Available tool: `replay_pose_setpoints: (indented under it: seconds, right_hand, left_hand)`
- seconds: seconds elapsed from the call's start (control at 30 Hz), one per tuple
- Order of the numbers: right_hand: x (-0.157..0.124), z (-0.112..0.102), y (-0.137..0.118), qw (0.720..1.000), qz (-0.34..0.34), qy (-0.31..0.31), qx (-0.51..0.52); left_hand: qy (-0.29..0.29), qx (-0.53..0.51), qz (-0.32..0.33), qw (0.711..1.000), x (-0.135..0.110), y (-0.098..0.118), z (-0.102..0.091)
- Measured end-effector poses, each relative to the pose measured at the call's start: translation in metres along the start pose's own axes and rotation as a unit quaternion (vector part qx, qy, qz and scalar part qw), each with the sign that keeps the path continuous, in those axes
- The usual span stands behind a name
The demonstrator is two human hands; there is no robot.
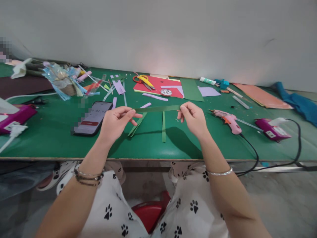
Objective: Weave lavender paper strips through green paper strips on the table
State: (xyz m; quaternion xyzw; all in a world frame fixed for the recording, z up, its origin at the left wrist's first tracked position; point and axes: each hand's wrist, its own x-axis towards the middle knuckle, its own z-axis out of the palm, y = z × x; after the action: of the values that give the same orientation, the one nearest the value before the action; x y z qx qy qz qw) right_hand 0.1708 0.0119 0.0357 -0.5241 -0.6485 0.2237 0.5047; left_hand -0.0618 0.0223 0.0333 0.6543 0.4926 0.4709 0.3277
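A narrow green paper strip [157,108] is stretched level above the table between my two hands. My left hand [119,120] pinches its left end between thumb and forefinger, with the other fingers loosely spread. At the right end, my right hand [192,115] grips the strip with thumb and curled fingers. Below it on the green tabletop lie another green paper strip [163,127], pointing toward me, and a few slanted green strips [136,126] near my left hand.
A phone [92,118] lies left of my hands. On the right are a pink glue gun [229,121] with a cord and a purple power socket [272,129]. Further back sit scissors [144,81], red paper [157,87], a green sheet [192,89] and a bundle of craft scraps [65,81].
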Motion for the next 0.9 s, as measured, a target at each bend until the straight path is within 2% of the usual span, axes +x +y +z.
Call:
replay_pose_setpoints:
  seconds: [0.33,0.47,0.63,0.73,0.9]
  right_hand:
    - [0.002,0.001,0.003,0.995,0.041,-0.008,0.086]
    - [-0.001,0.008,0.004,0.982,0.074,-0.071,0.156]
    - [-0.004,0.013,-0.003,0.985,0.066,-0.131,0.086]
    - [-0.005,0.014,-0.006,0.989,0.066,-0.12,0.057]
    - [-0.004,0.012,-0.004,0.992,0.08,-0.069,0.067]
  left_hand:
    - [0.012,-0.011,0.001,1.0,0.001,-0.005,0.001]
    - [0.002,-0.005,0.003,1.0,-0.001,-0.001,0.004]
    - [-0.015,0.02,0.023,0.999,-0.005,0.005,0.009]
    - [-0.01,0.019,0.031,0.999,-0.005,0.004,0.009]
    - [0.006,0.018,0.04,0.999,-0.002,0.0,0.005]
